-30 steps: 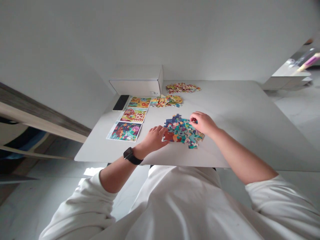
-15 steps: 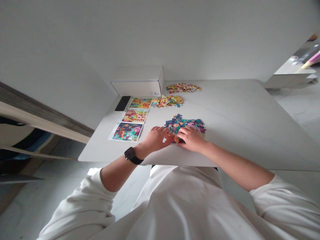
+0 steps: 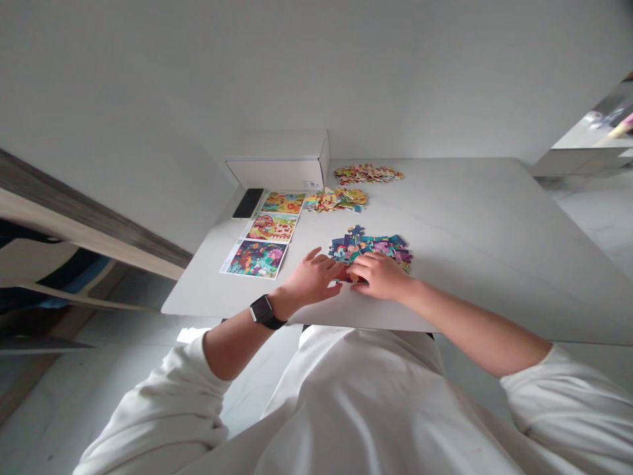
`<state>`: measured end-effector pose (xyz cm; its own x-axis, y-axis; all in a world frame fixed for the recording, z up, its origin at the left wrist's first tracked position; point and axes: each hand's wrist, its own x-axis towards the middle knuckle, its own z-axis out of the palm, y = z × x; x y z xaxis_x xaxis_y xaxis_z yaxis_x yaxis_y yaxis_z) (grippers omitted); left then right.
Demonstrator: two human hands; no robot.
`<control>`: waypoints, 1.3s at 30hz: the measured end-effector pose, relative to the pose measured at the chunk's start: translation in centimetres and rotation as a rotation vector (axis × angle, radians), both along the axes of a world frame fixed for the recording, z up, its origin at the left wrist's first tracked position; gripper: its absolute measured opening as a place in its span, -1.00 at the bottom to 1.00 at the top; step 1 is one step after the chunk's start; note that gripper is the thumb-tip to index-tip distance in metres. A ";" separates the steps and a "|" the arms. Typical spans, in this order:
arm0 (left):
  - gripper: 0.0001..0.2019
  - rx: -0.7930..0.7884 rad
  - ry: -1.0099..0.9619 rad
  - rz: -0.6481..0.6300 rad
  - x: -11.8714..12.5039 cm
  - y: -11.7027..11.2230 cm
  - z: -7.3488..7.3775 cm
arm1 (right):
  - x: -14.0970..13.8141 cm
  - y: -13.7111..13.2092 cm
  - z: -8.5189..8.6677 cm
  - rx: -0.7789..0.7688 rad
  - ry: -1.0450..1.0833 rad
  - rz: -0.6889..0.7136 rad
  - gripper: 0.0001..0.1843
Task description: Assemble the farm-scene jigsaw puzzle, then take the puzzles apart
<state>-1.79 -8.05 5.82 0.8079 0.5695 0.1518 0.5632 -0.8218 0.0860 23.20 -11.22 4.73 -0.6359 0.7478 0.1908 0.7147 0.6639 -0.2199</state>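
A heap of blue and teal puzzle pieces (image 3: 372, 245) lies near the front of the white table (image 3: 469, 224). My left hand (image 3: 312, 278), a black watch on its wrist, rests at the heap's near left edge with fingers curled over pieces. My right hand (image 3: 380, 274) lies just beside it on the heap's near side, fingers pressed down on pieces. The two hands nearly touch. What sits under the fingers is hidden.
Three picture cards (image 3: 270, 227) lie in a row on the left, with a black phone (image 3: 248, 202) beside the farthest. A white box (image 3: 279, 171) stands at the back. Two more piles of puzzle pieces (image 3: 337, 199) (image 3: 366, 173) lie behind the heap.
My right hand came from the far right of the heap down to its near edge, beside my left hand. The left hand shifted only slightly.
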 end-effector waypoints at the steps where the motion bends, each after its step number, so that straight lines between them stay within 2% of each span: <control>1: -0.73 0.012 -0.003 -0.021 0.0 0.2 0.2 | -0.2 0.0 0.0 0.002 -0.004 -0.008 -0.74; 3: -0.79 0.028 -0.020 -0.040 -0.1 0.6 0.5 | -0.6 0.2 -0.1 0.012 -0.015 -0.042 -0.75; 6: -0.76 0.035 -0.056 -0.016 -0.3 1.2 0.8 | -0.8 0.7 -0.2 0.021 0.001 -0.106 -0.83; 9: -0.75 0.006 -0.090 -0.013 -0.5 1.5 0.6 | -0.5 1.4 0.0 0.035 0.060 -0.153 -0.80; 14: -0.72 -0.043 -0.091 0.001 -0.7 1.9 -0.1 | -0.2 1.9 -0.1 0.006 0.107 -0.163 -0.78; 20: -0.69 0.007 -0.098 0.058 -1.1 3.3 0.6 | -1.2 2.3 -0.6 -0.012 0.073 -0.180 -0.72; 25: -0.68 0.058 -0.195 0.150 -1.6 4.4 1.1 | -2.2 3.6 -0.2 -0.024 0.015 -0.218 -0.71; 30: -0.67 0.190 -0.222 0.337 -1.2 5.8 1.9 | -3.0 4.4 -0.3 -0.002 -0.040 -0.222 -0.74; 32: -0.68 0.190 -0.194 0.327 -0.8 6.2 1.5 | -2.7 4.7 -0.4 0.008 -0.057 -0.253 -0.69; 34: -0.70 0.145 -0.153 0.262 -0.6 6.1 0.7 | -2.1 4.9 -0.4 0.003 -0.061 -0.290 -0.69; 39: -0.69 0.050 -0.157 0.169 -1.3 4.0 -1.3 | -0.2 4.8 0.1 0.016 -0.041 -0.346 -0.75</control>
<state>-3.13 -4.09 4.50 0.6657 0.6835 0.2995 0.6764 -0.7222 0.1445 22.95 -6.45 4.83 -0.3524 0.9177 0.1835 0.9063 0.3835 -0.1776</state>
